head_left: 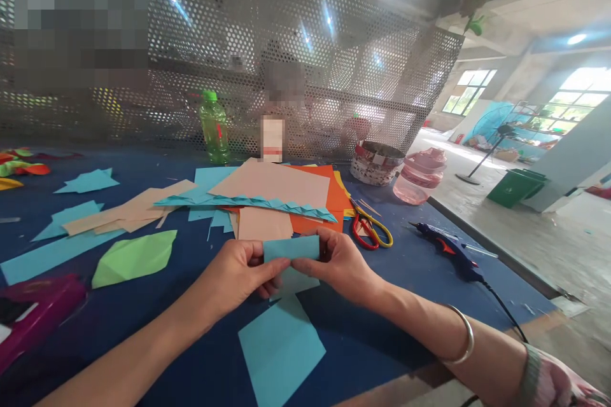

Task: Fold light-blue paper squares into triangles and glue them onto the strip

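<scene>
Between both hands I hold a small folded piece of blue paper (292, 248) above the table, its long edge running sideways. My left hand (248, 267) pinches its left end, thumb on the near side. At the right end my right hand (341, 264) pinches it too, thumb near the lower edge. Below lies a square of blue paper (281, 346), with another blue piece (296, 282) partly hidden behind my fingers. Just beyond my hands, a zigzag-folded blue paper strip (258, 203) rests across sheets of pale pink paper (274, 184).
Red-and-yellow scissors (371, 229) and a corded glue gun (449, 248) lie to the right. Green paper (135, 259) and a purple object (41, 315) are at left. A green bottle (214, 127), a round tub (376, 164) and a pink jug (420, 176) stand by the perforated screen (191, 70).
</scene>
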`<state>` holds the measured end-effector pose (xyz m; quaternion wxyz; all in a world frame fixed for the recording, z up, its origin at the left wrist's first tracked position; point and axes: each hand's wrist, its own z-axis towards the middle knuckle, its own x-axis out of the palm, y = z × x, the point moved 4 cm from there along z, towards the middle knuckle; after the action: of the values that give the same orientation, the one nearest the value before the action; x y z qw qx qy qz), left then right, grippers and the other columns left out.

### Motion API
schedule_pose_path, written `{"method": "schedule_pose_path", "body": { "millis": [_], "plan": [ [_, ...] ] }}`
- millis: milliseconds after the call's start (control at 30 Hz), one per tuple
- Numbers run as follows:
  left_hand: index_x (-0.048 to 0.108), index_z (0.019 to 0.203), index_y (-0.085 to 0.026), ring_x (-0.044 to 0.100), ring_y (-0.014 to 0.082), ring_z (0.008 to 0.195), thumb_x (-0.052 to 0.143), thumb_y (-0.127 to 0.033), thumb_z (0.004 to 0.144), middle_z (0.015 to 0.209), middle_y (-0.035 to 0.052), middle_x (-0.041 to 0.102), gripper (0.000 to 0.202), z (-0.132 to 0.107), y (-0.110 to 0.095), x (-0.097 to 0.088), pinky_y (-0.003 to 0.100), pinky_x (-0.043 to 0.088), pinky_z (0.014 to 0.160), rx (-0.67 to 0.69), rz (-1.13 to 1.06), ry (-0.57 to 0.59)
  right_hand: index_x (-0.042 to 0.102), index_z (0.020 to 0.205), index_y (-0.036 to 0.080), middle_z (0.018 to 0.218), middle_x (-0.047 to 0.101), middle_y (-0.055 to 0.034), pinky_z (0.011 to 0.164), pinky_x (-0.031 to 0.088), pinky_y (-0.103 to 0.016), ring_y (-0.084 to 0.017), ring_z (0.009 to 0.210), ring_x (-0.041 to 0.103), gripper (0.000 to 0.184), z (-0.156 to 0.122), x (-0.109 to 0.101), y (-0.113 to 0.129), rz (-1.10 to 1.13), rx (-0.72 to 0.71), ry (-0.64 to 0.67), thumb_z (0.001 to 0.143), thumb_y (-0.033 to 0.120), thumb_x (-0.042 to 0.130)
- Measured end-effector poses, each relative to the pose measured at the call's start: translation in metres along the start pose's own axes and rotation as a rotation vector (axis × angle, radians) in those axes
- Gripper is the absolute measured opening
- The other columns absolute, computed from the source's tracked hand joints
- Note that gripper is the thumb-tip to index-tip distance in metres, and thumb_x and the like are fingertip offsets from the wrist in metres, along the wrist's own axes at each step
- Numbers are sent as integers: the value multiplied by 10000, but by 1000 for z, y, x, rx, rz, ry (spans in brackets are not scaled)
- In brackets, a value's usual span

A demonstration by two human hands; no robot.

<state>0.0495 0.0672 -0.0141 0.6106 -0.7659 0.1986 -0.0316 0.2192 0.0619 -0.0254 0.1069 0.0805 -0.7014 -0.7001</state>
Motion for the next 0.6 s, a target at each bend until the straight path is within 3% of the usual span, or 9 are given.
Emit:
{"method": "schedule_pose_path", "body": {
  "millis": [267,433,600],
  "plan": [
    [694,600,-185,652,169,519,858,-469,565,588,23,716,329,5,0,-4,278,539,550,34,0,8,565,937,197,694,594,68,536,383,-210,-80,577,508,454,5,-3,1,39,-71,1,640,355,870],
    [660,579,-180,668,173,536,869,-451,546,581,32,720,344,5,-3,-11,262,519,533,41,29,-23,548,935,200,750,640,40,586,421,-229,-97,617,563,430,8,-5,2,44,-99,15,675,360,850],
    [628,588,-184,645,165,506,837,-450,589,570,33,712,338,4,-5,-13,269,503,525,55,61,-16,546,941,202,722,586,56,582,397,-232,-95,610,524,469,9,-8,2,-22,-109,-20,649,382,867]
  ]
}}
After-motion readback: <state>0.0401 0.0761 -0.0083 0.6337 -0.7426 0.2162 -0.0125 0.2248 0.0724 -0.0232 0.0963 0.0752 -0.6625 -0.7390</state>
